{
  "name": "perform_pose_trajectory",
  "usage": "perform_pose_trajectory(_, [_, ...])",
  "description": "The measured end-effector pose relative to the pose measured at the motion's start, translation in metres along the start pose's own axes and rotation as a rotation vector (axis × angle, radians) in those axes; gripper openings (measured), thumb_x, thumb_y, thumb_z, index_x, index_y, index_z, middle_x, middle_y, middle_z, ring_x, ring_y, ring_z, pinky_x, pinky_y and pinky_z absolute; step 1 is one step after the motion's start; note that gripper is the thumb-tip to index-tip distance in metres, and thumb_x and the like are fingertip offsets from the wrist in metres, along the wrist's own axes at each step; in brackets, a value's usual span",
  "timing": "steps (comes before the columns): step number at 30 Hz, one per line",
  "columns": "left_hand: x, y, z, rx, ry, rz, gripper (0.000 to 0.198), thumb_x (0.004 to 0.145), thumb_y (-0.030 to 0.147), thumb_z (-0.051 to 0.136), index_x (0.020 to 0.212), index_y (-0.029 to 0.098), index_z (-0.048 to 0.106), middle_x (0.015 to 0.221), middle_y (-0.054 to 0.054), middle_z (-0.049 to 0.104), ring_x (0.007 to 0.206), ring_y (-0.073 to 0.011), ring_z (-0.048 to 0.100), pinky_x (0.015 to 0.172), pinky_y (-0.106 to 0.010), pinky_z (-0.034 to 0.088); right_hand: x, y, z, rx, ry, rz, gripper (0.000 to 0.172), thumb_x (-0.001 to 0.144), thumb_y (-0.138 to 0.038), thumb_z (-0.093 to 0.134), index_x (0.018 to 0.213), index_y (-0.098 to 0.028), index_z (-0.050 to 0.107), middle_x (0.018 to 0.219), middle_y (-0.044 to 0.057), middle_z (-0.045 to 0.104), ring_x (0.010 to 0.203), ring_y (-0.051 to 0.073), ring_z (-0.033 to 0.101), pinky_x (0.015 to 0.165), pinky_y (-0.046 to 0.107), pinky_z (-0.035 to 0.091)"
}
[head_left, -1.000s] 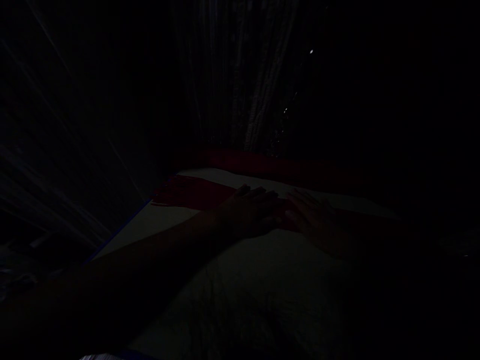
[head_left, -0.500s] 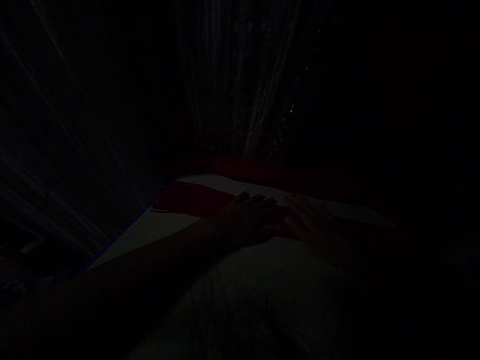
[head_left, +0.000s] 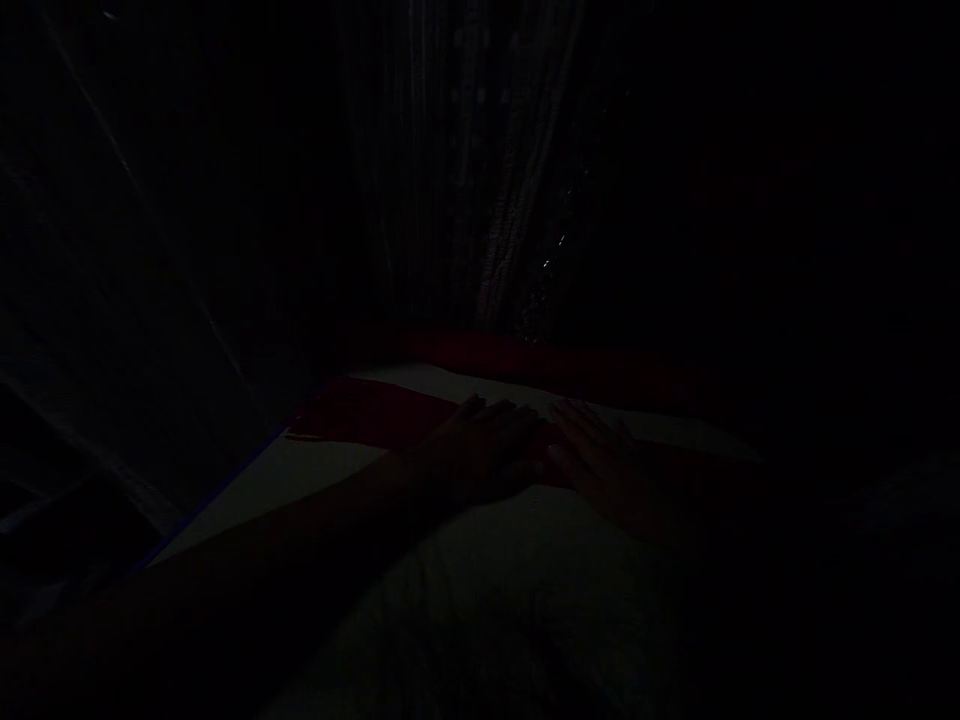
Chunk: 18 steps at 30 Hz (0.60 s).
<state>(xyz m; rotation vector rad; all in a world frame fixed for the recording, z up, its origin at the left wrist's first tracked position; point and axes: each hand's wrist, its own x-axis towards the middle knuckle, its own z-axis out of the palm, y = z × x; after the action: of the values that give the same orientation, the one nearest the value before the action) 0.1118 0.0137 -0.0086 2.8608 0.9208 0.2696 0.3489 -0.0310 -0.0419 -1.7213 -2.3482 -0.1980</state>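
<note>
Across a pale flat surface lies a long strip of red cloth. My left hand rests palm down on this strip, its fingers stretched out and apart. Close by on the right, my right hand also lies flat on the red strip, fingers extended toward the far side. A small gap parts the two hands. Darkness hides the strip's right end and most of my right forearm.
Along the far edge runs a darker red band of cloth. A blue edge borders the pale surface on the left. Behind stand dim hanging vertical strands with small glints. The right side is too dark to make out.
The whole view has shifted slightly, so hands and cloth sit a little further left and lower. Both hands remain flat on the red strip, and the right hand's fingers lie slightly nearer the left hand.
</note>
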Motion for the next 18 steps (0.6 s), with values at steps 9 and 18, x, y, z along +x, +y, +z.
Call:
perform_pose_trajectory(9, [-0.001,0.0,-0.004,-0.011,0.0,0.01,0.071,0.102,0.061,0.03,0.158,0.017,0.03,0.163,-0.013,0.032,0.152,-0.0324,0.027,0.123,-0.058,0.017,-0.008,0.025,0.005,-0.015,-0.069,0.03,0.061,0.103,-0.055,0.018,0.154,-0.029,0.037,0.162,0.001,0.03,0.151,0.026,0.028,0.118,0.067,0.023])
perform_pose_trajectory(18, [-0.002,-0.001,-0.001,0.016,0.0,-0.002,0.072,0.102,0.063,0.027,0.158,0.018,0.031,0.163,-0.013,0.033,0.152,-0.0319,0.029,0.122,-0.058,0.017,-0.006,0.001,0.0,-0.035,0.045,0.068,0.07,0.102,-0.059,0.016,0.157,-0.02,0.032,0.164,0.002,0.024,0.152,0.026,0.024,0.12,0.063,0.022])
